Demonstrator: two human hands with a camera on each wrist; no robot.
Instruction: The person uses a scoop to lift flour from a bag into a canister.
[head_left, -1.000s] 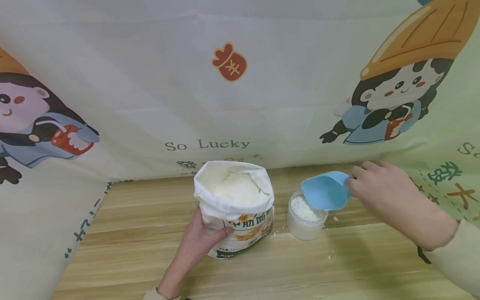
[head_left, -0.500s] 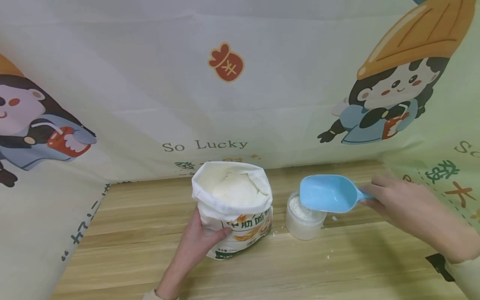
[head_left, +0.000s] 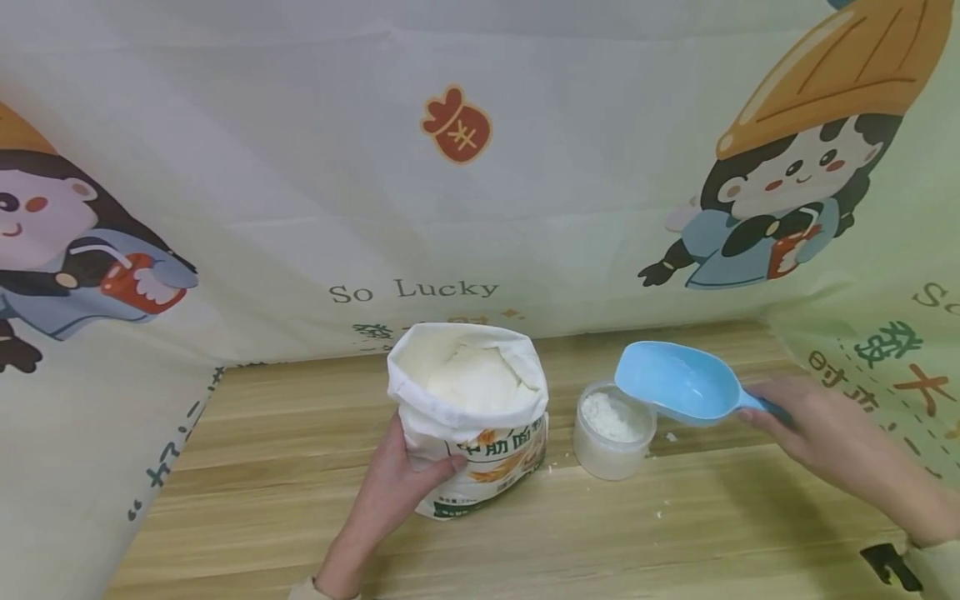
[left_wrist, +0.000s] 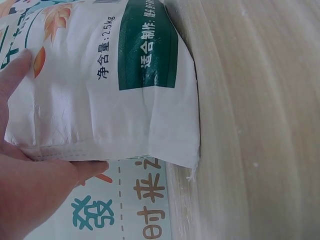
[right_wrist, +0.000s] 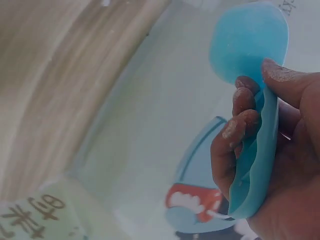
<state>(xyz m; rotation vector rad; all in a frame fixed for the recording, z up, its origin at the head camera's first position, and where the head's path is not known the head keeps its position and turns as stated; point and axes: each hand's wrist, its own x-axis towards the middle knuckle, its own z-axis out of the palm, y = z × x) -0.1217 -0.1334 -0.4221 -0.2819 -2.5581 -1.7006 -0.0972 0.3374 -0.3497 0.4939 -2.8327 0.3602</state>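
Observation:
A white bag of flour [head_left: 468, 400] stands with its top rolled open in the head view, flour showing inside. My left hand [head_left: 401, 475] grips its left side, thumb across the printed front; the left wrist view shows the bag's base on the table. My right hand [head_left: 825, 425] holds a blue scoop [head_left: 678, 383] by its handle, the bowl above and slightly right of a small clear tub [head_left: 611, 454]. White powder fills much of the tub. In the right wrist view my fingers [right_wrist: 240, 125], dusted with powder, curl round the scoop's handle.
The wood-grain table [head_left: 247, 492] has white crumbs [head_left: 670, 437] scattered around the tub. A printed cloth [head_left: 300, 167] rises behind the table and along both sides. A black strap [head_left: 888, 567] shows at the right sleeve.
The scoop has tipped from its slant over the tub to a more level pose and shifted right. My right hand has moved right and lower. The left hand and bag stay put.

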